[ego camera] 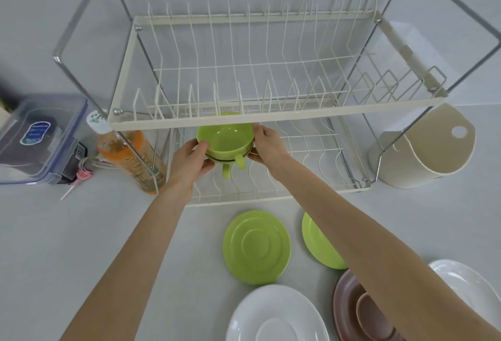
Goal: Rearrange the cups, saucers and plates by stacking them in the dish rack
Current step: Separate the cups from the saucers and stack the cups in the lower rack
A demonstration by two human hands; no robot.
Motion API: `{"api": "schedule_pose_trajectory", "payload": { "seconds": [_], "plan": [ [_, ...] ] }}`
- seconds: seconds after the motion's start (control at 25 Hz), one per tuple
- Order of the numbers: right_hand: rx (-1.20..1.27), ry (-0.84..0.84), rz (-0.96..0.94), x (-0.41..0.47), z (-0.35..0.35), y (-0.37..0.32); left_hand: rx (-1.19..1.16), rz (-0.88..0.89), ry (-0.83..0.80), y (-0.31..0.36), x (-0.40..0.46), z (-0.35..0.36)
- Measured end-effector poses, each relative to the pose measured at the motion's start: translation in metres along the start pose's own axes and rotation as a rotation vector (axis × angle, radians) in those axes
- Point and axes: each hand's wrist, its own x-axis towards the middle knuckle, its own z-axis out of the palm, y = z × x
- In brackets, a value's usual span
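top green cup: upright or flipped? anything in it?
Upright and empty: the top green cup faces mouth-up, bare interior visible, nested on another cup, held by left hand and right hand.

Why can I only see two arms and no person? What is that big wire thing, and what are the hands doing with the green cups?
The camera sits on the person's head and looks down, so you see only their arms. The wire thing is a dish rack with two shelves for dishes. The left hand and right hand together hold stacked green cups at the lower shelf. Waiting on the counter are two green saucers, white plates and a brown plate. A bottle and a plastic box stand to the left.
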Motion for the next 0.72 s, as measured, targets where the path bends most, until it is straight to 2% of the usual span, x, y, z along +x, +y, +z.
{"api": "schedule_pose_trajectory", "payload": {
  "seconds": [0.24,0.72],
  "plan": [
    [-0.145,0.002,-0.004,0.013,-0.001,-0.003,-0.018,-0.092,-0.024,0.004,0.007,0.002],
    [-0.162,-0.098,0.055,0.001,-0.014,-0.003,0.026,-0.141,-0.063,0.008,0.002,0.003]
  ]
}}
